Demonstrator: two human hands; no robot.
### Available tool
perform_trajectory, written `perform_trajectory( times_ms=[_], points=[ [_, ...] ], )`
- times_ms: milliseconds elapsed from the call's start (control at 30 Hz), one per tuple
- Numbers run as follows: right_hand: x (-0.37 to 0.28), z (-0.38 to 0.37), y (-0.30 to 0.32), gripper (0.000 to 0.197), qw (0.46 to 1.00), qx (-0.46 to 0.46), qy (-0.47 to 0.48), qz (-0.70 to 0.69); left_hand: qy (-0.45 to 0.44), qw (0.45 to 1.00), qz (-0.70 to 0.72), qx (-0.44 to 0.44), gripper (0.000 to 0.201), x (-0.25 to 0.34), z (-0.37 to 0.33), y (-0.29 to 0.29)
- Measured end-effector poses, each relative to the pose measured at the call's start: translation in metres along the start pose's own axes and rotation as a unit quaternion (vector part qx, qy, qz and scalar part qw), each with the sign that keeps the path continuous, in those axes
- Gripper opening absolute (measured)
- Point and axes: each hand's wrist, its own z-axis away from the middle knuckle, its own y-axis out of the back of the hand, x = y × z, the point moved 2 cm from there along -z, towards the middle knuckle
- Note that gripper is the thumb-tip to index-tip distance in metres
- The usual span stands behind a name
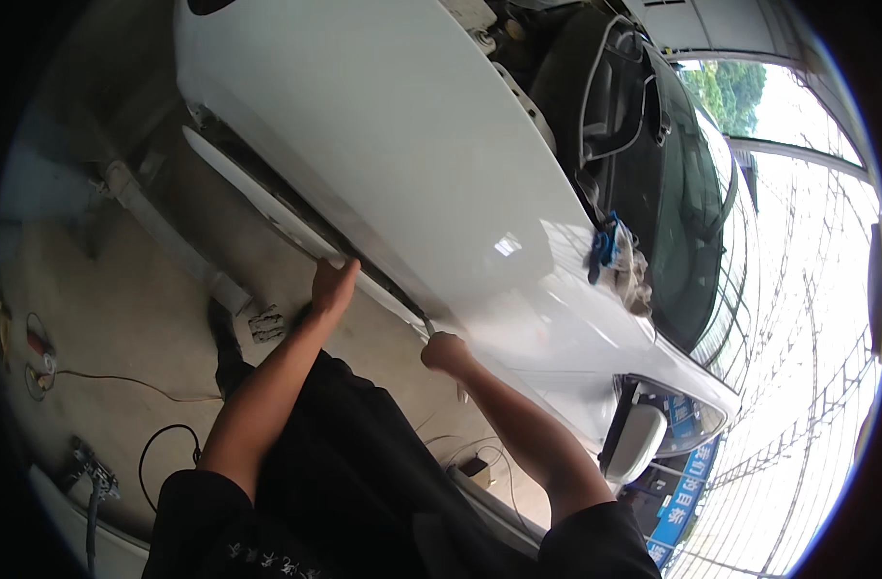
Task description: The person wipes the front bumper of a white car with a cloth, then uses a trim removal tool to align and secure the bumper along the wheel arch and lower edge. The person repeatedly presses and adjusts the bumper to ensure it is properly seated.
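Note:
A white car [402,164] fills the middle and upper part of the view. Along the lower edge of its body runs a long white trim strip [267,207], standing away from the panel with a dark gap between. My left hand [337,286] is closed around the strip's edge, thumb on top. To the right, near the strip's end, my right hand [446,353] is a fist beside the gap. A thin greyish thing [428,328] sticks out of it toward the gap; its kind is too small to make out.
Rags and a blue cloth [607,249] lie by the windshield. The side mirror [637,444] juts out at the right. A pale beam-like piece [166,227] is on the left, with cables [137,379] and tools [41,362] on the floor. A small box [476,471] sits behind my right arm.

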Motion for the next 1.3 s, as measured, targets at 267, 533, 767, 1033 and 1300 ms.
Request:
perform_trajectory(
  times_ms=[267, 533, 767, 1033, 1300],
  points=[
    [0.030, 0.022, -0.061, 0.019, 0.993, 0.113, 0.013, -0.043, -0.070, 0.994, 0.021, -0.077, 0.060, -0.002, 0.009, -0.021],
    [0.061, 0.026, -0.087, 0.013, 0.949, 0.262, 0.172, 0.009, -0.047, 0.989, 0.056, -0.126, 0.057, -0.034, 0.058, -0.084],
    [0.101, 0.031, -0.096, 0.016, 0.918, 0.284, 0.233, -0.149, 0.059, 0.996, 0.046, -0.044, 0.037, -0.031, 0.078, -0.099],
    [0.103, 0.037, -0.121, 0.038, 0.848, 0.292, 0.171, -0.407, 0.086, 0.991, 0.054, -0.082, 0.020, -0.041, 0.078, -0.102],
    [0.084, 0.037, -0.117, 0.040, 0.826, 0.280, 0.144, -0.467, 0.052, 0.993, 0.052, -0.088, 0.025, -0.031, 0.081, -0.101]
  ],
)
